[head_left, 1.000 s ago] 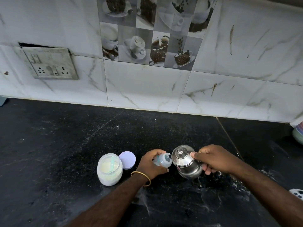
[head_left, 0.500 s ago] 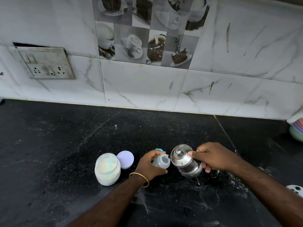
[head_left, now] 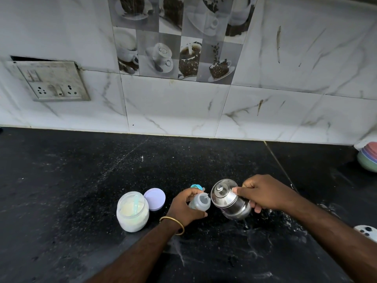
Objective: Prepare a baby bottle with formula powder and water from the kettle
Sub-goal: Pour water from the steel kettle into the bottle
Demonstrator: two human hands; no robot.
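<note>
My left hand (head_left: 184, 206) grips a small clear baby bottle (head_left: 201, 203) with its top off, standing on the black counter. My right hand (head_left: 263, 194) holds a small steel kettle (head_left: 229, 200) by its handle, thumb pressed on the lid's edge. The kettle is tilted left, its spout at the bottle's mouth. Behind the bottle lies a teal bottle cap (head_left: 197, 186), mostly hidden. An open jar of pale formula powder (head_left: 133, 211) with a light scoop inside stands to the left, its lilac lid (head_left: 155, 199) beside it.
The black counter (head_left: 71, 180) runs back to a marble-tiled wall with a switch plate (head_left: 53, 82) at left. Stacked pastel bowls (head_left: 368, 158) sit at the right edge. A white object with dark spots (head_left: 367, 231) shows at lower right. Wet streaks mark the counter below the kettle.
The kettle has tipped a little further toward the bottle. Both hands keep their hold and stay in the same spot.
</note>
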